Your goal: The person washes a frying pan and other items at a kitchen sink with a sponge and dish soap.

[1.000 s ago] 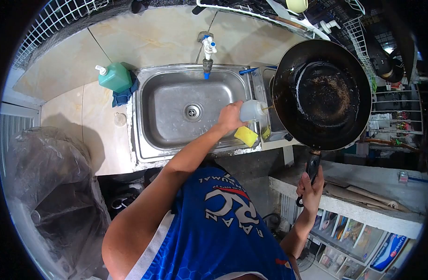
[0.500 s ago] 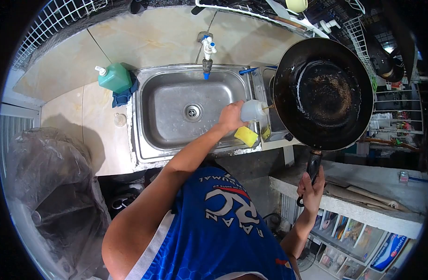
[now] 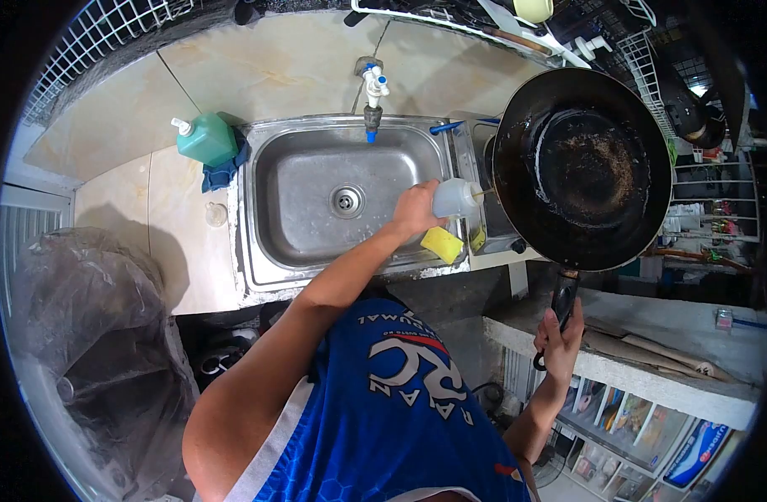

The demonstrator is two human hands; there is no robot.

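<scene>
A translucent white squeeze bottle lies tilted in my left hand, above the sink's right rim, its thin nozzle pointing right at the pan's edge. The fingers of that hand are wrapped round the bottle's base. At the right, my right hand grips the black handle of a large frying pan. The pan's inside faces the camera, with a wet sheen and a brownish patch on its bottom. Just below the bottle, a yellow sponge rests at the sink's right front corner.
The steel sink has a drain and a white faucet behind it. A green pump bottle stands on a blue cloth at the left. Plastic bags fill the lower left; a concrete shelf is at the lower right.
</scene>
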